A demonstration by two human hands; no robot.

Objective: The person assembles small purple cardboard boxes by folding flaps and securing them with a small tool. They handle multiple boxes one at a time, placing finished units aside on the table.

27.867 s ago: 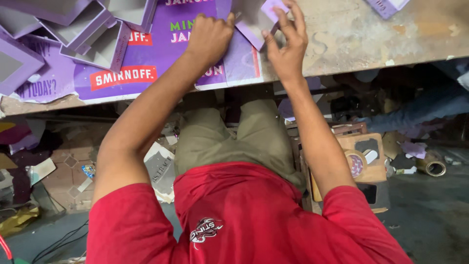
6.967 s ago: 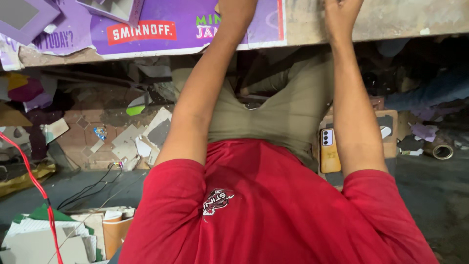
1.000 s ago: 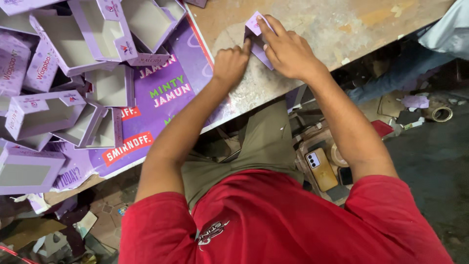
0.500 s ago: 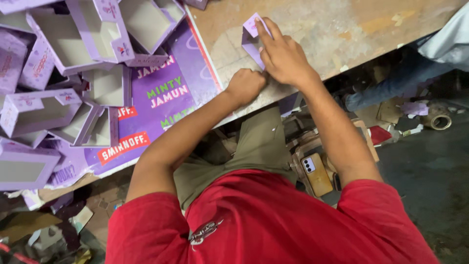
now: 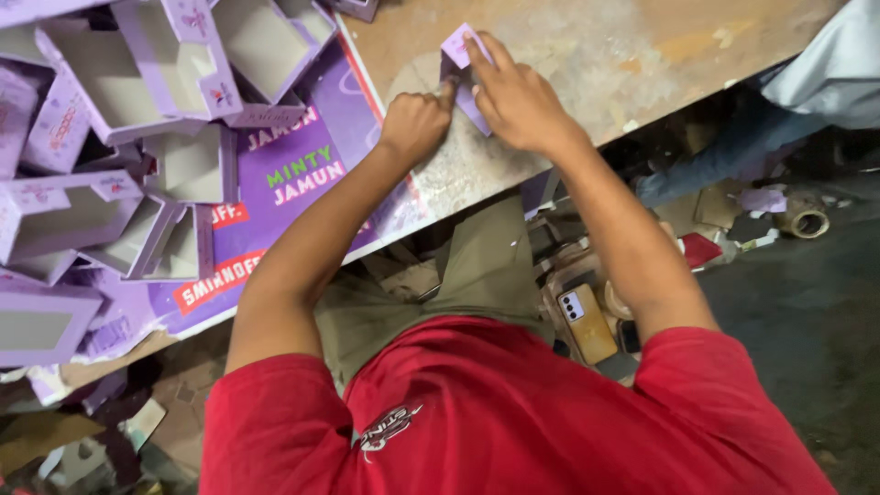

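A small purple cardboard piece (image 5: 456, 48) lies on the worn wooden table (image 5: 596, 55) near its front edge. My right hand (image 5: 513, 96) rests on top of it, fingers spread and pressing it down. My left hand (image 5: 417, 124) is curled into a loose fist right beside it, with the fingertips touching the left edge of the piece. Most of the cardboard is hidden under my right hand. My arms reach forward from a red shirt.
Several folded purple cardboard trays (image 5: 137, 147) are heaped at the left on a large purple printed sheet (image 5: 293, 183). Another person's leg in jeans (image 5: 706, 156) is at the right. Below the table lie a phone (image 5: 587, 321), a tape roll (image 5: 811, 223) and scraps.
My left hand has moved back up the table from the front edge to the purple piece. My right hand has stayed on the piece.
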